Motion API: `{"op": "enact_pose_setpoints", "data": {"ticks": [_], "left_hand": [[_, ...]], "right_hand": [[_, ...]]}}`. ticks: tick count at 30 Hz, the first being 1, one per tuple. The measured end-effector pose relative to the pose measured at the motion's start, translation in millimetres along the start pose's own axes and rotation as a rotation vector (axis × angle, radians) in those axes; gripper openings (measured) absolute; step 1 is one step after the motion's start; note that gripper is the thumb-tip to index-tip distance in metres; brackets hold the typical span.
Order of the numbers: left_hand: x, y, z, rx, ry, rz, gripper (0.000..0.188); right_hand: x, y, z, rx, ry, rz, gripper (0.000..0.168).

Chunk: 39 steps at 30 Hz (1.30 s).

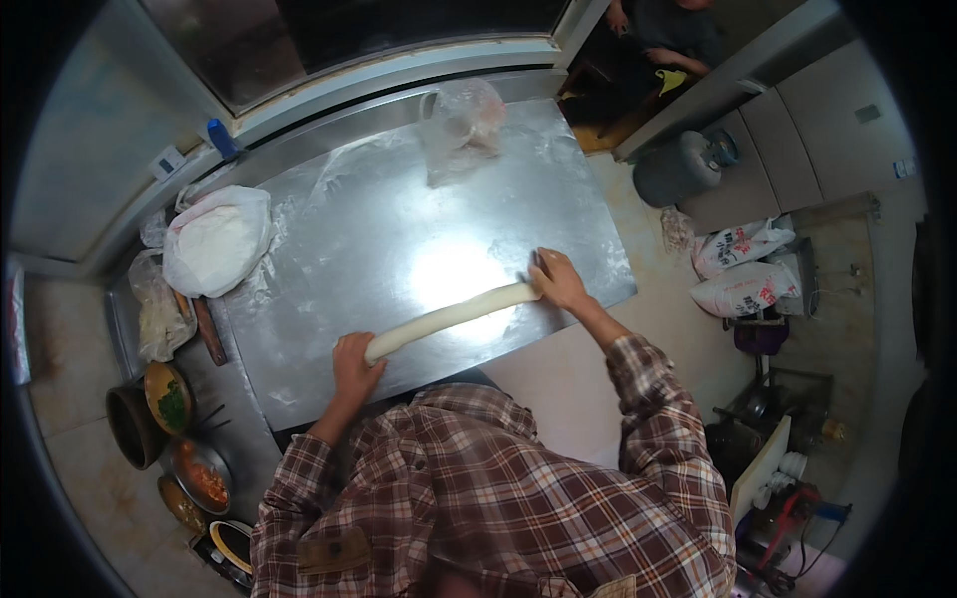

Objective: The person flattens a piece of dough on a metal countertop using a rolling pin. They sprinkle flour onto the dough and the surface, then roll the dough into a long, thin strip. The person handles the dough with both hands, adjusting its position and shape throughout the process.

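A long roll of pale dough (452, 318) lies slantwise near the front edge of a floured stainless-steel table (336, 247). Its left end is in my left hand (359, 366), with the fingers over the top and the thumb at the near side. My right hand (557, 278) grips the other end, near the table's right front corner. At the table's left stands an open plastic bag of white flour (217, 243). A clear plastic bag (465, 123) rests at the back; what is inside is hard to tell.
At left lie a wooden-handled tool (209, 333), a bowl with chopped greens (170, 400) and a metal bowl of reddish food (202, 475). A gas cylinder (677, 170) and printed sacks (744, 288) stand at right. Another person (673, 37) sits beyond the doorway.
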State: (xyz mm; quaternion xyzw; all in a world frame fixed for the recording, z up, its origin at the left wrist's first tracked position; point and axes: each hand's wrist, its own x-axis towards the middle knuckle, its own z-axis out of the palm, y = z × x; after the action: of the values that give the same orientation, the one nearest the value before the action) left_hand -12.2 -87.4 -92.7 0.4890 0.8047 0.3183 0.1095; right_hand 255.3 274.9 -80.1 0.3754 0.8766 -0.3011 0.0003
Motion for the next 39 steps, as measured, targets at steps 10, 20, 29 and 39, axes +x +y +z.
{"op": "enact_pose_setpoints", "data": {"ticks": [10, 20, 29, 39], "left_hand": [[-20.5, -30.0, -11.2, -0.047, -0.032, -0.103, 0.035], [-25.7, -36.3, -6.9, -0.075, -0.028, -0.107, 0.04], [-31.4, -33.1, -2.9, -0.014, -0.025, -0.173, 0.044], [-27.4, -28.8, -9.9, -0.121, 0.006, -0.15, 0.048]], "right_hand": [[21.7, -41.1, 68.4, -0.314, 0.051, 0.152, 0.068], [34.5, -22.7, 65.5, -0.416, 0.012, 0.046, 0.074], [28.1, -61.8, 94.5, -0.361, 0.119, -0.099, 0.069], [22.6, -102.4, 92.8, -0.405, 0.052, 0.039, 0.071]]}}
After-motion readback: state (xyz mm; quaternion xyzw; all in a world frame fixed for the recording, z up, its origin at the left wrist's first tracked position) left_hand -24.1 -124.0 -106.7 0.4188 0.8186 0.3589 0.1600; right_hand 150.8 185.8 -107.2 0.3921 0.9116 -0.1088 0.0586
